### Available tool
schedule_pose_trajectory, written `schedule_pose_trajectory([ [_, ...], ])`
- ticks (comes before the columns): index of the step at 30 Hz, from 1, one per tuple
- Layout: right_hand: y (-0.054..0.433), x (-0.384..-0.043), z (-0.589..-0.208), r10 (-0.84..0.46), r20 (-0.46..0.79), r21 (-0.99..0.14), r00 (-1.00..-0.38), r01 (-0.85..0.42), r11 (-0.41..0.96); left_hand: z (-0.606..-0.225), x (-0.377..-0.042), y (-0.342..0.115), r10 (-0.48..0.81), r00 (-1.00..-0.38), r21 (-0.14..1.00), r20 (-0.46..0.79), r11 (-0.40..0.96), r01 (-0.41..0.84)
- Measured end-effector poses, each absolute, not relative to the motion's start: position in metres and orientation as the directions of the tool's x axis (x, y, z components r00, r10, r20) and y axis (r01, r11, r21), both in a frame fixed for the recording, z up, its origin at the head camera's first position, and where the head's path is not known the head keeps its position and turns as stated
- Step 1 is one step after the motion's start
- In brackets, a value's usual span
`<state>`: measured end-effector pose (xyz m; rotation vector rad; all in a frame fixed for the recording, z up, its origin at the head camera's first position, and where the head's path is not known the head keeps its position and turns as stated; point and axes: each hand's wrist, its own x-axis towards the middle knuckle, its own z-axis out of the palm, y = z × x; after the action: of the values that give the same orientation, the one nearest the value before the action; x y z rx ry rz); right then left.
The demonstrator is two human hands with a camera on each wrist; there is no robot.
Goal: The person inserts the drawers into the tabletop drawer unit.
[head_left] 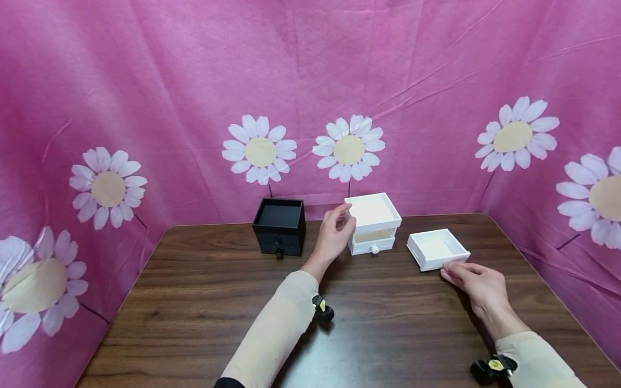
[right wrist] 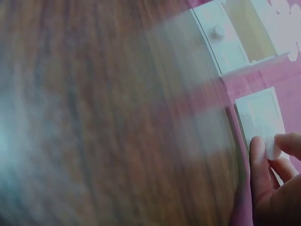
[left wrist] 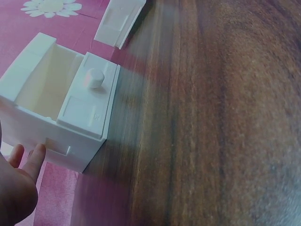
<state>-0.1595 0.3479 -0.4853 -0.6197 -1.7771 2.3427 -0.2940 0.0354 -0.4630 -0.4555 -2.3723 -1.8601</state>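
A small white drawer cabinet (head_left: 373,213) stands at the back of the table, its upper slot hollow and its lower drawer (left wrist: 87,101) in place with a round knob (left wrist: 95,78). My left hand (head_left: 332,234) is against the cabinet's left side, fingertips touching the wall near the top in the head view. To the right is a loose white drawer (head_left: 436,248), open side up. My right hand (head_left: 477,285) pinches that drawer's round knob (right wrist: 272,149) between thumb and fingers; the knob is hidden in the head view.
A black drawer box (head_left: 278,226) with knobs on its front stands left of the white cabinet. Under everything lies a brown wooden table (head_left: 218,302), with a pink flowered cloth (head_left: 194,81) hanging behind and along the sides.
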Motion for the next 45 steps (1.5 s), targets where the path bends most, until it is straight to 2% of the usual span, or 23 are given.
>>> schedule_pose_trajectory([
  [22,0.322,-0.141,-0.475,0.341,-0.210,-0.939,-0.916,0.091,-0.332,-0.463,-0.293,0.034,0.184,-0.950,0.935,0.254,0.204,0.290],
  [34,0.309,-0.138,-0.474,0.340,-0.161,-0.928,-0.927,0.025,-0.371,-0.461,-0.293,0.034,0.188,-0.953,0.940,0.237,0.204,0.274],
  [45,0.295,-0.138,-0.475,0.328,-0.126,-0.939,-0.936,0.005,-0.345,-0.464,-0.294,0.034,0.189,-0.951,0.939,0.244,0.197,0.280],
])
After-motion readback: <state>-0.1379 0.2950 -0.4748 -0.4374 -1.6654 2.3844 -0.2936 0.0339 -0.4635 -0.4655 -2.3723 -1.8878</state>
